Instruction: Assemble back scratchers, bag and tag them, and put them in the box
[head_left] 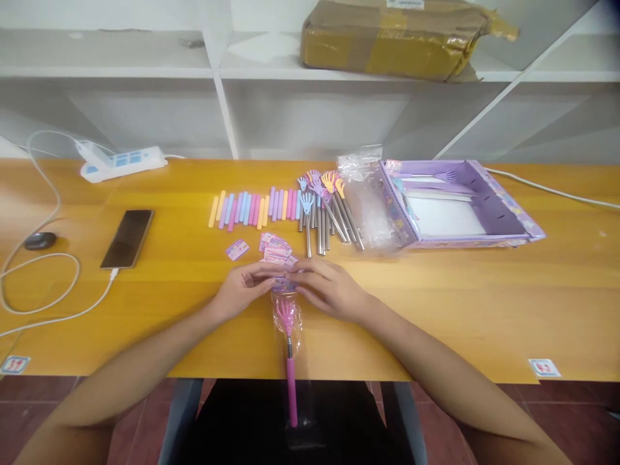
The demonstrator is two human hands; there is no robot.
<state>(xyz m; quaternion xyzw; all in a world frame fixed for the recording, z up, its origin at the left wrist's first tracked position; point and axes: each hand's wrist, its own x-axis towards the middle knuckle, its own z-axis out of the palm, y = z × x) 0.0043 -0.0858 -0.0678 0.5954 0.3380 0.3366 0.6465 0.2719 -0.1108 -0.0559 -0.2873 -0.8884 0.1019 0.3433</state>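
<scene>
A pink telescopic back scratcher (291,387) lies inside a clear plastic bag (303,368), its handle hanging past the table's front edge. At the bag's top is a purple printed header card (283,284). My left hand (245,287) pinches the card's left side, and my right hand (332,287) has its fingers closed on the right side. The fingertips partly cover the card. Just beyond them lies a small pile of printed cards (276,245), with a single card (237,250) to its left.
Coloured handle sleeves (249,208) lie in a row beside metal back scratchers (320,206). Farther right are clear bags (371,206) and a purple display box (455,242). A phone (127,239) with its cable, a black object (40,241) and a power strip (126,165) occupy the left.
</scene>
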